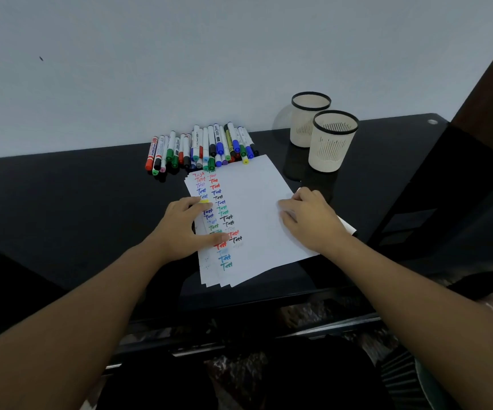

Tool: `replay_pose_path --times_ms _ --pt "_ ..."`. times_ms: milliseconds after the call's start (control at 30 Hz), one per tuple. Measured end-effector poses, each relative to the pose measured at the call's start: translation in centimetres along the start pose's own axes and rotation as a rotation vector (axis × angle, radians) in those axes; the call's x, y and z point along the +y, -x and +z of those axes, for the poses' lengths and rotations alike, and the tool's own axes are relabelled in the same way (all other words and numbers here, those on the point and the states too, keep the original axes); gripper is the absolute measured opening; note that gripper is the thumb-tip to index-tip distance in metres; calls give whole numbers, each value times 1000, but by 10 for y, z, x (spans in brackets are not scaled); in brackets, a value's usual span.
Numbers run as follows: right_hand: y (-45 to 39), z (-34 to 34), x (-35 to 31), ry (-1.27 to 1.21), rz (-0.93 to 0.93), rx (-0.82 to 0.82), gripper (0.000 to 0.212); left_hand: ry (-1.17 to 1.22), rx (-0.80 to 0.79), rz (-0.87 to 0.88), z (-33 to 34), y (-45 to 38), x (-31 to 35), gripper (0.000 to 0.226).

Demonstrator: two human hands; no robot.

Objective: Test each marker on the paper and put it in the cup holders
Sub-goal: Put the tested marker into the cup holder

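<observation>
A stack of white paper sheets [254,202] lies tilted on the black table, its left part covered with "Test" written in several colours. My left hand [186,226] rests flat on the paper's left edge, fingers spread, holding nothing. On the right edge lies my right hand [310,217], fingers curled down on the sheets, no marker in it. A pile of several markers [204,149] with coloured caps sits beyond the paper by the wall. Two cream cup holders with black rims, the near one [332,143] and the far one [309,119], stand at the right and look empty.
The glossy black table [76,202] runs left to right against a pale wall. A dark wooden post [487,84] rises at the far right. The table's front edge is just below the paper, with patterned floor beneath.
</observation>
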State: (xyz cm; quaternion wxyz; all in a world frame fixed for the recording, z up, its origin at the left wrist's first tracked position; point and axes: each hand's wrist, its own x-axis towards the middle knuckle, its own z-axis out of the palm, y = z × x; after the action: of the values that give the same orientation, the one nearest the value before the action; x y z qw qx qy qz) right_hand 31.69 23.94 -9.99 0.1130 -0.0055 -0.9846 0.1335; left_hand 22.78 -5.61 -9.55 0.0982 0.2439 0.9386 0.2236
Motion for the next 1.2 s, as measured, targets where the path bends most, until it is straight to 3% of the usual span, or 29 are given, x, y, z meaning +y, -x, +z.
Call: replay_pose_path --times_ms 133,333,467,700,833,1200 --pt "-11 -4 1 -51 33 -52 29 -44 30 32 -11 -11 -3 88" --pt "-68 -5 -9 -91 39 -23 37 -9 234 13 -11 -36 -13 60" --pt "-118 -1 -19 -91 24 9 35 80 325 -12 0 -40 -20 59" --pt "-185 22 -33 -264 247 22 31 117 368 5 5 -45 -26 58" --pt "-197 32 -35 -199 263 5 43 124 371 8 5 -46 -25 59" --pt "-197 35 -38 -211 309 77 24 131 382 21 6 -46 -26 58"
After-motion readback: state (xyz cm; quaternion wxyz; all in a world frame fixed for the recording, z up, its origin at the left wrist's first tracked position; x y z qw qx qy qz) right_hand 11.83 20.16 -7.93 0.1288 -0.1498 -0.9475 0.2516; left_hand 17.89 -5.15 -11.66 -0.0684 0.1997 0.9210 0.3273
